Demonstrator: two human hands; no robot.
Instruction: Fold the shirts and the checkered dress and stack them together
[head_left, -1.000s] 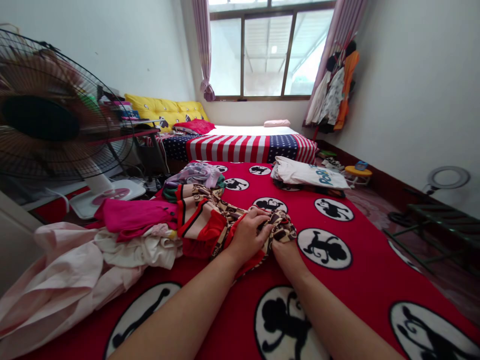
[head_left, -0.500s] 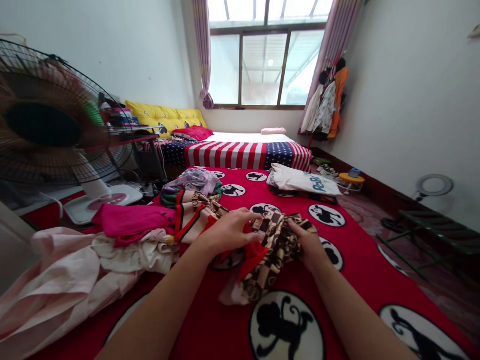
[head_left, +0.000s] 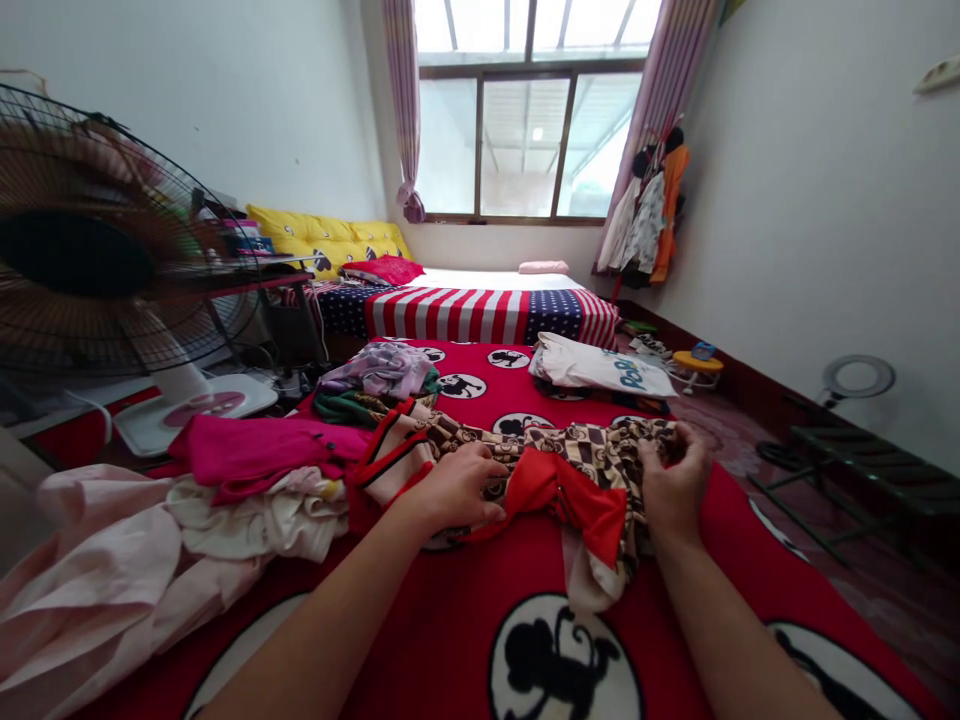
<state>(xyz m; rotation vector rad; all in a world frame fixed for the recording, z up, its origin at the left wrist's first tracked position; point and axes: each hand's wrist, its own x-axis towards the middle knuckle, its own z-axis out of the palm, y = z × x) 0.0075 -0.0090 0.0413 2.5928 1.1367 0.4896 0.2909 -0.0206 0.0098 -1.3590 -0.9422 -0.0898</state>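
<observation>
A brown-and-cream patterned garment with red trim (head_left: 585, 470) is stretched between my two hands above the red blanket (head_left: 720, 560) printed with black figures in white circles. My left hand (head_left: 450, 490) grips its left end, fingers closed on the cloth. My right hand (head_left: 675, 485) grips the right end, fingers curled over the fabric. A red part of the garment hangs down in the middle. Left of my left hand lies a heap of clothes: a striped cream-and-red piece (head_left: 390, 460), a magenta garment (head_left: 255, 450) and pale pink cloth (head_left: 112, 570).
A standing fan (head_left: 97, 270) is at the left. A folded white shirt (head_left: 600, 368) and a lilac bundle (head_left: 382, 368) lie farther back on the blanket. Beyond are a flag-pattern bed cover (head_left: 480, 312), a window, hanging clothes (head_left: 652, 215) and a ring light (head_left: 859, 378) by the right wall.
My hands have moved apart, spreading the patterned garment out wide; my right hand went to the right with its end. One second ago both hands were bunched together on it.
</observation>
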